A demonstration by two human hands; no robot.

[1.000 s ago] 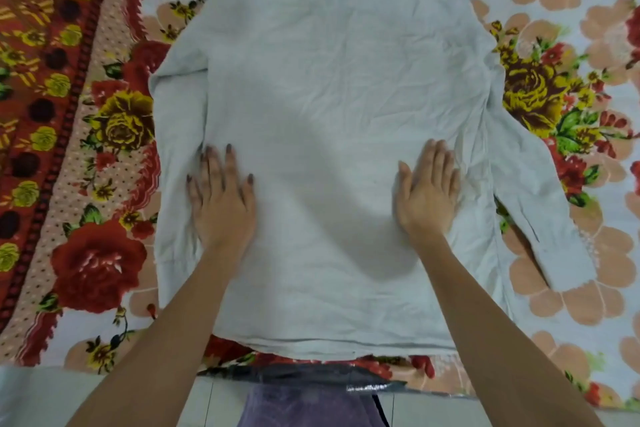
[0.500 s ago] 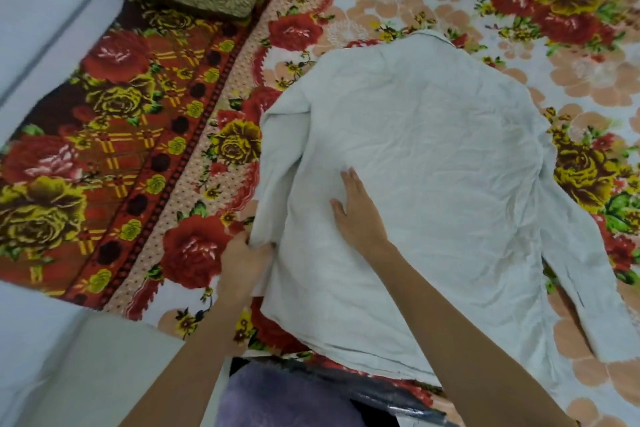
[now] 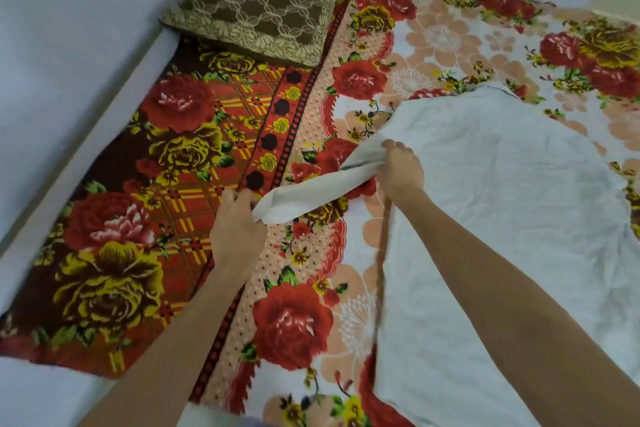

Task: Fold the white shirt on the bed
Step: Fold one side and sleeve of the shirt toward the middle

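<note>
The white shirt [image 3: 502, 204] lies back-up on the flowered bed sheet [image 3: 294, 322], filling the right half of the view. Its left sleeve [image 3: 311, 189] is pulled out sideways to the left, slightly twisted and raised off the sheet. My left hand [image 3: 235, 229] grips the sleeve's cuff end. My right hand [image 3: 400, 170] is closed on the sleeve where it meets the shoulder. The shirt's right side runs out of view at the right edge.
A brown and gold patterned pillow [image 3: 256, 3] lies at the head of the bed, upper left. A pale wall and bed edge [image 3: 86, 135] run along the left. The sheet's darker red plaid border [image 3: 145, 218] lies under my left hand.
Both hands left the flat shirt back and shifted left. The left hand took the sleeve end and drew it outward; the right hand went to the shoulder. The camera view swung left.
</note>
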